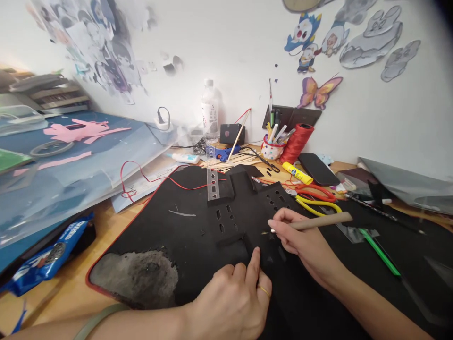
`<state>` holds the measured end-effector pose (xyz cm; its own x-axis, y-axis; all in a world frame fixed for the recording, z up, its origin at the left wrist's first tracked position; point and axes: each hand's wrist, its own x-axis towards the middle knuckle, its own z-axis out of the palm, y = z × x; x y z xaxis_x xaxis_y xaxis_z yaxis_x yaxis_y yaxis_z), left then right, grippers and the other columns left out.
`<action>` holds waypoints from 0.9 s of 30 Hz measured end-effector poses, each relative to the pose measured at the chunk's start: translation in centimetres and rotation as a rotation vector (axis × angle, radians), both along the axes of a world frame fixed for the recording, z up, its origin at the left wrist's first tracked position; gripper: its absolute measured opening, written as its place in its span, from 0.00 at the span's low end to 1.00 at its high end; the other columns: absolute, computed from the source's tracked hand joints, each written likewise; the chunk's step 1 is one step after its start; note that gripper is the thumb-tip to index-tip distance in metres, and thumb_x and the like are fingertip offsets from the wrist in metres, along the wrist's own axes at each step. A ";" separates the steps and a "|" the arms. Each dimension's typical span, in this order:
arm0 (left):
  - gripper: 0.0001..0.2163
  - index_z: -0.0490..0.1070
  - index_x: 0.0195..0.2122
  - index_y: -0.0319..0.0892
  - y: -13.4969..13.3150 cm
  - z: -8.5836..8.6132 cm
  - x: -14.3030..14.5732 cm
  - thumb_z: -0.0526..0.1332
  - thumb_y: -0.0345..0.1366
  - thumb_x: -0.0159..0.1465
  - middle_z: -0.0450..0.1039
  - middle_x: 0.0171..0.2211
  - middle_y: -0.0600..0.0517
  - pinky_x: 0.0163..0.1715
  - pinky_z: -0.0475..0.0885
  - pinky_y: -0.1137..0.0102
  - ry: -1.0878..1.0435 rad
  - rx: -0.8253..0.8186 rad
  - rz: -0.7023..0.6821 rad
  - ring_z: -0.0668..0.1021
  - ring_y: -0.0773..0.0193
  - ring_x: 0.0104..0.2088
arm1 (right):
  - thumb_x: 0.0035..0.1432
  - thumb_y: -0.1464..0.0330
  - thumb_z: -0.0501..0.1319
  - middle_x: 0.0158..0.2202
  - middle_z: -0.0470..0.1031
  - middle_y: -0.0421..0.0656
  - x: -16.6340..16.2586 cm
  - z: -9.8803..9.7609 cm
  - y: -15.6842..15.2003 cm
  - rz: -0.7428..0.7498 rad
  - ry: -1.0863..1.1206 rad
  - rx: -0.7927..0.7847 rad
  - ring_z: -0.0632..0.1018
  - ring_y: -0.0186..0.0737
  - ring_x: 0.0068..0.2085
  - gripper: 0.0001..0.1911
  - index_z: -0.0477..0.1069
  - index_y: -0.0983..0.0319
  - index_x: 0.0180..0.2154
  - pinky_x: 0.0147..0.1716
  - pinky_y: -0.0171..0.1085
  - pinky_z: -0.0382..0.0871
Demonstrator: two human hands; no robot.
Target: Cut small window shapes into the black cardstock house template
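A black mat (145, 222) is spread on the wooden tabletop (108, 231). Pictures (320, 92) are stuck on the white wall (240, 42) up top. Right of the middle, the tool (318, 221) is pinched by the right hand (300, 241). Its tip is pointed left, its long line tilted slightly down that way. Mid-frame, black card (244, 203) is touched by the left hand's (235, 293) one straight finger; the other fingers are curled, their hold hidden.

By our left hand (235, 290) we see matt, paper-like black sheeting (246, 210); left of it, a rough, crumbly grey patch (141, 276); beyond our right hand (300, 238), a glossy plastic tube (297, 173).
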<state>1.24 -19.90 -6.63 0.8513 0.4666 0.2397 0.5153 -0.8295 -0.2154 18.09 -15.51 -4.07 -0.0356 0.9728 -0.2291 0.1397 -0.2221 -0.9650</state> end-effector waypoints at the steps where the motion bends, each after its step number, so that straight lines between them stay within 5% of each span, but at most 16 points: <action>1: 0.11 0.63 0.38 0.33 0.0 -0.1 0.0 0.46 0.25 0.57 0.65 0.47 0.31 0.14 0.66 0.71 -0.006 -0.003 0.003 0.71 0.63 0.21 | 0.50 0.62 0.59 0.16 0.50 0.32 0.0 -0.1 0.0 -0.001 -0.041 0.020 0.51 0.25 0.19 0.15 0.57 0.62 0.22 0.16 0.29 0.42; 7: 0.10 0.63 0.39 0.33 0.2 -0.4 -0.3 0.47 0.26 0.57 0.65 0.48 0.31 0.15 0.66 0.71 -0.012 -0.014 -0.022 0.71 0.64 0.21 | 0.48 0.69 0.61 0.19 0.54 0.33 0.5 1.6 -0.4 -0.061 -0.123 0.186 0.55 0.26 0.21 0.12 0.57 0.62 0.23 0.18 0.29 0.48; 16: 0.12 0.62 0.41 0.32 0.6 -0.6 -0.6 0.47 0.26 0.57 0.64 0.48 0.30 0.14 0.66 0.71 -0.007 -0.035 -0.065 0.72 0.64 0.21 | 0.47 0.72 0.63 0.22 0.47 0.34 0.6 3.0 0.0 -0.218 0.580 0.017 0.50 0.26 0.22 0.09 0.62 0.62 0.24 0.16 0.26 0.49; 21: 0.11 0.63 0.39 0.32 0.6 -0.8 -0.6 0.46 0.26 0.57 0.65 0.47 0.31 0.14 0.66 0.71 -0.061 -0.019 -0.066 0.71 0.63 0.20 | 0.48 0.73 0.62 0.24 0.50 0.35 -0.1 2.3 -0.2 -0.265 0.818 -0.075 0.55 0.25 0.23 0.05 0.64 0.63 0.25 0.22 0.26 0.59; 24: 0.11 0.63 0.39 0.32 0.6 -0.9 -0.6 0.46 0.26 0.57 0.66 0.47 0.30 0.14 0.66 0.71 -0.074 -0.013 -0.070 0.72 0.63 0.21 | 0.49 0.72 0.61 0.23 0.52 0.35 -0.8 1.2 -0.6 -0.222 0.797 -0.143 0.57 0.26 0.24 0.07 0.63 0.63 0.24 0.29 0.29 0.61; 27: 0.11 0.63 0.39 0.32 0.7 -1.0 -0.6 0.46 0.26 0.57 0.65 0.47 0.30 0.15 0.66 0.71 -0.060 -0.012 -0.073 0.72 0.63 0.21 | 0.49 0.69 0.61 0.20 0.50 0.34 -0.7 0.0 -0.6 -0.202 0.581 -0.088 0.55 0.27 0.22 0.12 0.58 0.62 0.21 0.24 0.29 0.57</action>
